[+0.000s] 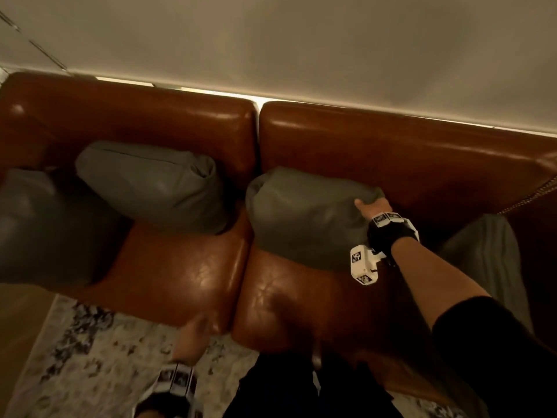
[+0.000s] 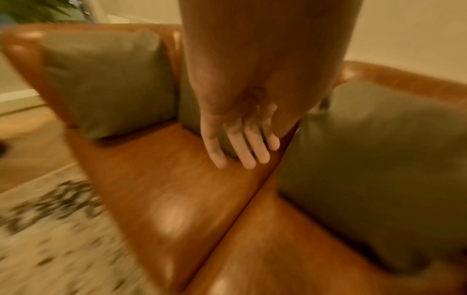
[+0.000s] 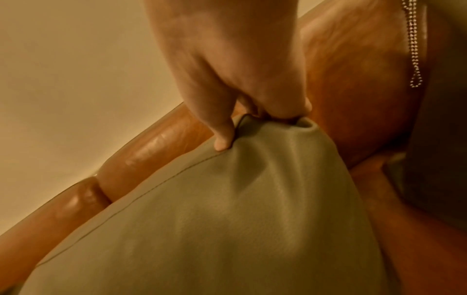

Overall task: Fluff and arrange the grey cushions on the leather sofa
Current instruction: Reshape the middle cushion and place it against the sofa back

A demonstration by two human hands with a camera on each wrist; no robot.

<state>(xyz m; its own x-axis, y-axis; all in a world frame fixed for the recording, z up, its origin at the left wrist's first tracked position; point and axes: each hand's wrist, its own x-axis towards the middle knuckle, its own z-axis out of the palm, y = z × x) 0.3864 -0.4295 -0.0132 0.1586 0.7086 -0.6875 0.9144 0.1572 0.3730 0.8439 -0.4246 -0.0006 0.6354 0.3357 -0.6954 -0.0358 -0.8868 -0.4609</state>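
black sleeve (image 1: 482,336), black wrist strap (image 1: 388,235), white camera block (image 1: 363,265) with black-white tags, same tagged band (image 1: 177,380) on left wrist

Four cushions (image 1: 304,218) along the sofa (image 1: 187,276) seat, rug (image 1: 90,351) in front.

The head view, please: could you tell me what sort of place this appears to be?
Most likely a living room or lounge. A brown leather sofa stands against a plain wall, grey cushions sit on its seats, and a patterned rug lies on the floor in front.
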